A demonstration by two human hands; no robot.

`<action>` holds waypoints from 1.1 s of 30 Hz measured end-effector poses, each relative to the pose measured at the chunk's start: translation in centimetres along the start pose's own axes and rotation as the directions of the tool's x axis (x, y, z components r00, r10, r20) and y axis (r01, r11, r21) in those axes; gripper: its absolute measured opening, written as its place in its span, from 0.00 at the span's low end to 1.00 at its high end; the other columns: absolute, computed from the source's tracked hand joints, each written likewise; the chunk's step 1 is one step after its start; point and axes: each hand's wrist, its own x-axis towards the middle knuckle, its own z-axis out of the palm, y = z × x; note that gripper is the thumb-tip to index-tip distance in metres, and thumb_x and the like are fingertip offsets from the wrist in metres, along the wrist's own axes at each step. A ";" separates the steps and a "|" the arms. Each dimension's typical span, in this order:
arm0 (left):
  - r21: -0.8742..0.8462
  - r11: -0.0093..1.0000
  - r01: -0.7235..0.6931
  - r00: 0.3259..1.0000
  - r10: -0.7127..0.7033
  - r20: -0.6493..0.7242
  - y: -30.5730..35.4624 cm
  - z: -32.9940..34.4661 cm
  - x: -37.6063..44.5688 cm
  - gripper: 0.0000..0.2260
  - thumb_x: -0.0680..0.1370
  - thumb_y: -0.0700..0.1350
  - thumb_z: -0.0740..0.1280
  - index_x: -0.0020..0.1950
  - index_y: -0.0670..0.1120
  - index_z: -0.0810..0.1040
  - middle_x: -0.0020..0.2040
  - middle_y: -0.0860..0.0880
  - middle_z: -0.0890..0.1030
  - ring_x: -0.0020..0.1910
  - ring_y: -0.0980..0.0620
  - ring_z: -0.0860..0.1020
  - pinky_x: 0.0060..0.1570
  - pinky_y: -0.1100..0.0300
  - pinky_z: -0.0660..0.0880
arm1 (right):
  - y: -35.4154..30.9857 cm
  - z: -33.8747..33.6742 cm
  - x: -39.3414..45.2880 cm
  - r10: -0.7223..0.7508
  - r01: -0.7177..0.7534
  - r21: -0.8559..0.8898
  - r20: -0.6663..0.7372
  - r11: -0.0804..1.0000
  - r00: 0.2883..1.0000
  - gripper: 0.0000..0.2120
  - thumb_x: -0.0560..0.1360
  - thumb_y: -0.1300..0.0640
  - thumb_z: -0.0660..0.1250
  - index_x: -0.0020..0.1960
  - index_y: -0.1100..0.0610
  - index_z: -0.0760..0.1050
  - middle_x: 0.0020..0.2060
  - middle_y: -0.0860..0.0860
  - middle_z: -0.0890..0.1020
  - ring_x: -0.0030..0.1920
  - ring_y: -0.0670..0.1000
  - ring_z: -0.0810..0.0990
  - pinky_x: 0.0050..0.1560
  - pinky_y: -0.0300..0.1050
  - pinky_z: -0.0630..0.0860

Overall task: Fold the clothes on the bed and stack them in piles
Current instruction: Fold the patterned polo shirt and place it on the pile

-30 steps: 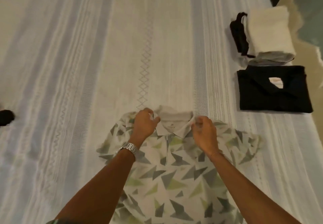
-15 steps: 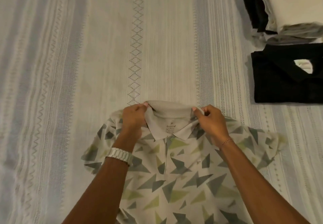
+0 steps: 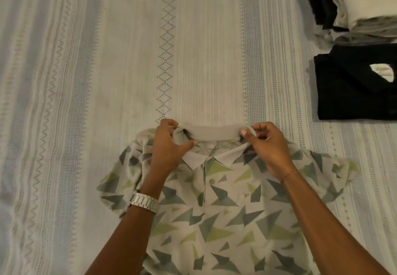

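Polo shirt (image 3: 217,221) face up on the bed (image 3: 86,81), buttons showing, triangles of grey and green all over it, sleeves spread to either side. Collar (image 3: 217,134) at the far end, stretched flat between the two hands. Left hand (image 3: 168,145) closed on the collar's left end, thumb and fingers pinching the fabric, silver watch (image 3: 145,200) on that wrist. Right hand (image 3: 268,145) pinching the right end, thumb on top, thin bracelet (image 3: 290,173) at the wrist. Off to the right, well apart, a folded black shirt (image 3: 352,90). Just beyond it, a pile (image 3: 365,1) with a cream piece on top.
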 end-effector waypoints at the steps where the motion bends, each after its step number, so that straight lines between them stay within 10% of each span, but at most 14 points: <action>1: 0.119 0.989 -0.085 0.994 0.093 -0.059 -0.2 0.3 -0.2 0.23 0.69 0.45 0.81 0.59 0.45 0.74 0.52 0.48 0.77 0.50 0.49 0.76 0.49 0.59 0.73 | -0.1 0.4 -0.4 -0.075 0.072 -0.082 -0.036 0.994 0.997 0.17 0.71 0.50 0.80 0.53 0.52 0.77 0.47 0.52 0.83 0.46 0.54 0.83 0.46 0.50 0.83; 6: 0.431 0.893 -0.132 0.969 0.207 -0.132 0.2 0.1 -0.4 0.09 0.77 0.46 0.72 0.54 0.43 0.80 0.49 0.44 0.80 0.46 0.45 0.78 0.42 0.53 0.71 | 0.4 2.5 -2.0 -0.340 0.272 -0.342 -0.156 0.899 0.927 0.22 0.66 0.58 0.83 0.54 0.56 0.75 0.51 0.53 0.75 0.47 0.49 0.73 0.49 0.37 0.71; 10: 0.498 0.854 -0.150 0.945 0.271 -0.181 0.4 -1.6 -0.1 0.05 0.79 0.39 0.69 0.45 0.41 0.82 0.36 0.45 0.82 0.32 0.48 0.74 0.35 0.56 0.68 | 0.7 0.6 -1.7 -0.500 0.372 -0.455 -0.201 0.809 0.842 0.04 0.74 0.65 0.73 0.45 0.57 0.82 0.38 0.51 0.81 0.38 0.50 0.77 0.42 0.43 0.75; 16: 0.656 0.728 -0.198 0.927 0.356 -0.115 0.8 -1.2 -0.7 0.05 0.78 0.33 0.68 0.43 0.38 0.83 0.31 0.42 0.81 0.26 0.44 0.75 0.30 0.56 0.67 | -0.1 -0.8 -2.5 -0.550 0.369 -0.630 -0.112 0.684 0.828 0.09 0.79 0.68 0.67 0.49 0.61 0.86 0.36 0.58 0.85 0.33 0.58 0.80 0.38 0.52 0.81; 25: 0.373 0.866 -0.334 0.943 0.303 0.139 -2.3 -2.8 0.7 0.29 0.83 0.60 0.49 0.68 0.40 0.75 0.61 0.41 0.79 0.60 0.41 0.75 0.63 0.43 0.72 | 0.9 -5.6 -1.9 -0.404 0.475 -0.638 0.268 0.605 0.875 0.26 0.82 0.39 0.60 0.73 0.54 0.72 0.68 0.54 0.75 0.68 0.56 0.71 0.67 0.49 0.66; 28: 0.627 0.694 -0.354 0.924 0.364 0.118 -4.2 -3.0 0.2 0.20 0.81 0.49 0.52 0.62 0.38 0.74 0.56 0.39 0.76 0.54 0.40 0.71 0.56 0.43 0.72 | 2.5 -6.7 -1.7 -0.379 0.398 -0.836 0.252 0.379 0.890 0.21 0.81 0.44 0.62 0.68 0.54 0.72 0.60 0.56 0.78 0.57 0.60 0.77 0.56 0.55 0.74; 33: 0.704 0.612 -0.360 0.915 0.378 0.139 -3.5 -2.9 0.7 0.08 0.77 0.42 0.69 0.45 0.40 0.73 0.42 0.39 0.74 0.40 0.40 0.72 0.37 0.46 0.74 | 1.3 -3.9 -2.4 -0.401 0.322 -0.801 0.113 0.504 0.909 0.11 0.84 0.51 0.60 0.50 0.58 0.74 0.40 0.55 0.81 0.35 0.54 0.75 0.36 0.47 0.68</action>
